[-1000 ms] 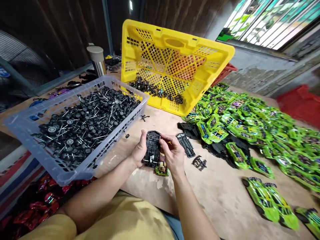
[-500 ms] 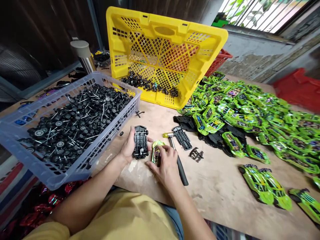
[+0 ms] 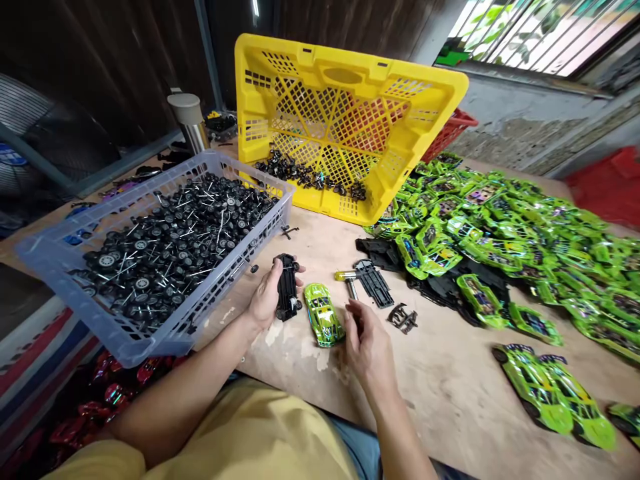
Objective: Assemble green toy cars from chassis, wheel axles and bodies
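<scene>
My left hand grips a black toy car chassis with wheels on it, tilted on its side above the table. To the right of it a shiny green toy car body lies on the wood, roof up. My right hand is just beyond that body, its fingers curled round the dark handle of a hammer; most of the handle is hidden under the hand. Beside the hammer's yellow-tipped head rests another black chassis. A small dark plastic part lies nearby.
At left stands a translucent crate of wheels and axles. A yellow basket is tipped on its side behind, with small black parts inside. Green car bodies are heaped at right; finished-looking green cars sit in front.
My right hand has let go of the green car body, which now lies roof up, and moved right onto the hammer's handle. The chassis in my left hand has been turned onto its side.
</scene>
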The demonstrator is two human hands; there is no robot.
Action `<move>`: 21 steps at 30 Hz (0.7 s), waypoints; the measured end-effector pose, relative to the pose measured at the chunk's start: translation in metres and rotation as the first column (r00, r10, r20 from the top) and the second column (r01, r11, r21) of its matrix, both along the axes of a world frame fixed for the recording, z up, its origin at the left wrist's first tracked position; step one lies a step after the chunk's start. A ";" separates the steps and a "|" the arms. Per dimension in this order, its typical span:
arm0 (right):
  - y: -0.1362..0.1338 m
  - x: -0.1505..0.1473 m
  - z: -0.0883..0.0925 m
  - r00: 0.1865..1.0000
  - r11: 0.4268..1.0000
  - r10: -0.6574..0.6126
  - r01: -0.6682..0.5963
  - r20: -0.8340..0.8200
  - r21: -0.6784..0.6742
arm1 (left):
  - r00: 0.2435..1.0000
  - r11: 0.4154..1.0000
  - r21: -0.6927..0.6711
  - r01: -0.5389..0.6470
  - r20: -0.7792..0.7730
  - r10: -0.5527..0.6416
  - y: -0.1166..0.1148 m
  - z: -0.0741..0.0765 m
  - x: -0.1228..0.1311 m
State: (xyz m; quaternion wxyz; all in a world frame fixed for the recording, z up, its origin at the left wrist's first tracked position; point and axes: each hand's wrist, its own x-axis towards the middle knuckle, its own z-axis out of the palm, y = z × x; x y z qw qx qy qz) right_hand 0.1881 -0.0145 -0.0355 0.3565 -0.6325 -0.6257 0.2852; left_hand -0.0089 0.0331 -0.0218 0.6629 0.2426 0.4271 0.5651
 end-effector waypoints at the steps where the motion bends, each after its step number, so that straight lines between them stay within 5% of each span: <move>1: 0.000 -0.004 0.000 0.996 0.997 -0.001 -0.006 0.094 0.078 | 0.999 1.000 -0.008 -0.021 -0.040 0.021 -0.001 -0.001 0.002; 3: 0.000 -0.015 -0.002 0.973 0.988 0.030 -0.064 0.231 0.142 | 0.994 0.998 -0.045 -0.038 -0.109 0.033 -0.001 -0.003 0.006; 6: 0.003 -0.027 -0.004 0.952 0.991 0.097 -0.120 0.291 0.060 | 0.984 0.995 -0.081 -0.059 -0.170 0.044 -0.003 -0.006 0.010; 9: 0.005 -0.027 0.000 0.985 0.985 0.174 -0.174 0.007 0.013 | 0.972 0.995 -0.055 -0.081 -0.227 0.067 -0.004 -0.008 0.011; 13: 0.002 -0.028 0.010 0.875 0.973 0.225 -0.225 -0.429 0.052 | 0.946 0.998 0.021 -0.061 -0.316 0.065 -0.008 -0.004 0.016; 21: -0.004 -0.037 -0.005 0.869 0.979 0.202 -0.191 -0.452 0.069 | 0.857 0.926 0.347 0.150 -0.513 0.053 -0.018 0.011 0.033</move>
